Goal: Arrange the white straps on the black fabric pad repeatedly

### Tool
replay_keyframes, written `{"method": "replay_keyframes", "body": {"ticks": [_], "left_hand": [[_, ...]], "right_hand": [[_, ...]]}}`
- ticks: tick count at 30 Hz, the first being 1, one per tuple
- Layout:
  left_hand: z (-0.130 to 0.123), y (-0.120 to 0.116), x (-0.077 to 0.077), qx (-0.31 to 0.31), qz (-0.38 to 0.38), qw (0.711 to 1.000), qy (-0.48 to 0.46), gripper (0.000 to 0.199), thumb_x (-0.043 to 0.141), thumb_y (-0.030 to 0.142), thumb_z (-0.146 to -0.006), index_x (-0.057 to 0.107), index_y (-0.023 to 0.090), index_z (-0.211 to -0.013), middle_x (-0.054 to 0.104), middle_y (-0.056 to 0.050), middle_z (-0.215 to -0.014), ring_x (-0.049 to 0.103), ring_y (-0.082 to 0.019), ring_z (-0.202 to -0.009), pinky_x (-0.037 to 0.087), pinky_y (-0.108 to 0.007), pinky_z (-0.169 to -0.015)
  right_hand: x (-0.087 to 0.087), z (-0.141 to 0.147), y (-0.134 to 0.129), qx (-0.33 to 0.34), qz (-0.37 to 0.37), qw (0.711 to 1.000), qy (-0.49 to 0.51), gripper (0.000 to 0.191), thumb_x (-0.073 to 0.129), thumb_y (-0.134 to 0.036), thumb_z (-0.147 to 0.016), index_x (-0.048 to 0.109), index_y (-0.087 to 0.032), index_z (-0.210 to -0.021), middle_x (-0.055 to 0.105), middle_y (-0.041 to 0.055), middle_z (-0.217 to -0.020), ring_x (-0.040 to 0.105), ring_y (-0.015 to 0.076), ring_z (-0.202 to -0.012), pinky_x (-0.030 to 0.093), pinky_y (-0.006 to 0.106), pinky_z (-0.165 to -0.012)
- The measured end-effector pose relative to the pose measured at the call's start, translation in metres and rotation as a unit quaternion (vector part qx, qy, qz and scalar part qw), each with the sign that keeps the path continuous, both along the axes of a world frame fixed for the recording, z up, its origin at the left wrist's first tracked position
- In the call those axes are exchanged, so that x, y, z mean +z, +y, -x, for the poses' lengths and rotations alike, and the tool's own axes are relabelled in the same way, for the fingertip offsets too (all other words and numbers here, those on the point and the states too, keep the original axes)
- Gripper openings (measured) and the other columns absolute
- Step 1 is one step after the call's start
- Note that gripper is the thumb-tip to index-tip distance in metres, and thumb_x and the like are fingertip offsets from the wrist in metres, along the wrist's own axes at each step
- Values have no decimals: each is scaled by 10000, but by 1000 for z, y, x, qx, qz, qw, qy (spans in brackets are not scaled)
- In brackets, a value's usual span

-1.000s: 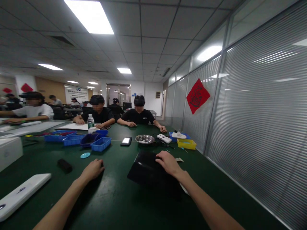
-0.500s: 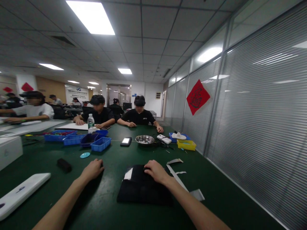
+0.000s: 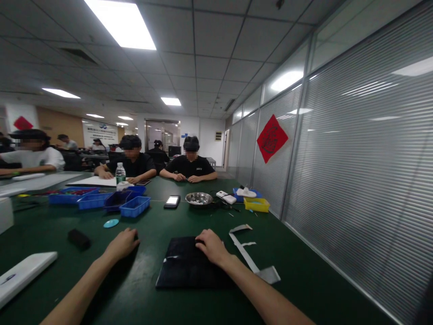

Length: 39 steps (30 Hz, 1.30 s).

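A flat black item [image 3: 182,271], like a pouch or a folded sheet, lies on the green table [image 3: 142,293] in front of me. A thin white streak crosses its left part. My right hand [image 3: 211,246] rests on its upper right part, fingers curled down over something small and dark that I cannot make out. To the left, my left hand [image 3: 122,243] lies on the bare tabletop with its fingers bent together. What is under those fingers is hidden. Pale grey strips [image 3: 248,257] lie to the right of the black item.
Left of my left hand are a dark block [image 3: 79,239], a light-blue disc [image 3: 111,223] and a white device [image 3: 25,275]. Farther back are blue bins [image 3: 135,206], a phone [image 3: 172,202], a metal bowl [image 3: 199,199] and a yellow bin [image 3: 256,205]. People sit across the table.
The white patch on the black item has shrunk to a thin streak. The view has turned slightly right, shifting everything left. Across the table, a person's hands have come together.
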State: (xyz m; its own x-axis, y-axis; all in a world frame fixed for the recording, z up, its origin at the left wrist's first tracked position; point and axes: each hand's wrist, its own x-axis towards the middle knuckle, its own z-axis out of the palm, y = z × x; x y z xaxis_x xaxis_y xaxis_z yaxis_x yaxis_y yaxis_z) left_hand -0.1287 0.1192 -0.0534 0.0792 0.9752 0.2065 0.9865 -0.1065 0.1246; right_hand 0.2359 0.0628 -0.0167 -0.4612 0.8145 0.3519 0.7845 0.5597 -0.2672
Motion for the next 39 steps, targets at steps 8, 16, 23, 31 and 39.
{"method": "replay_keyframes", "body": {"ticks": [8, 16, 23, 31, 39], "left_hand": [[-1, -2, 2, -3, 0, 1000, -6, 325, 444, 347, -795, 618, 137, -971, 617, -138, -986, 613, -263, -907, 464, -349, -806], [1, 0, 1, -8, 5, 1000, -5, 333, 434, 358, -795, 615, 142, -974, 614, -131, -978, 614, -258, -896, 465, -343, -801], [-1, -2, 0, -8, -1, 1000, -8, 321, 438, 345, -807, 612, 136, -978, 606, -138, -990, 609, -255, -899, 463, -353, -821], [-2, -1, 0, 2, -6, 1000, -7, 282, 469, 332, -805, 616, 145, -956, 603, -138, -997, 603, -258, -909, 463, -351, -808], [-9, -10, 8, 7, -13, 1000, -11, 277, 493, 296, -812, 621, 143, -1004, 607, -126, -998, 597, -242, -915, 448, -326, -813]], "right_hand": [[-1, 1, -1, 6, -4, 1000, 8, 227, 539, -277, -874, 691, -198, -1024, 654, 58, -992, 535, 195, -963, 382, 272, -859], [10, 0, -10, 8, 0, 1000, 28, 282, 550, -310, -868, 636, -204, -1114, 629, 55, -1045, 548, 186, -980, 403, 262, -854], [41, -64, -52, -144, -23, 989, 16, 263, 649, -402, -753, 575, -200, -904, 605, 46, -920, 557, 202, -824, 410, 294, -687], [10, -151, -110, -220, 71, 973, -22, 346, 571, -527, -750, 568, -213, -895, 617, 48, -906, 575, 200, -782, 432, 297, -654], [4, -167, -106, -231, -15, 973, 5, 225, 437, -345, -819, 629, -228, -808, 665, 49, -807, 619, 190, -713, 474, 298, -647]]}}
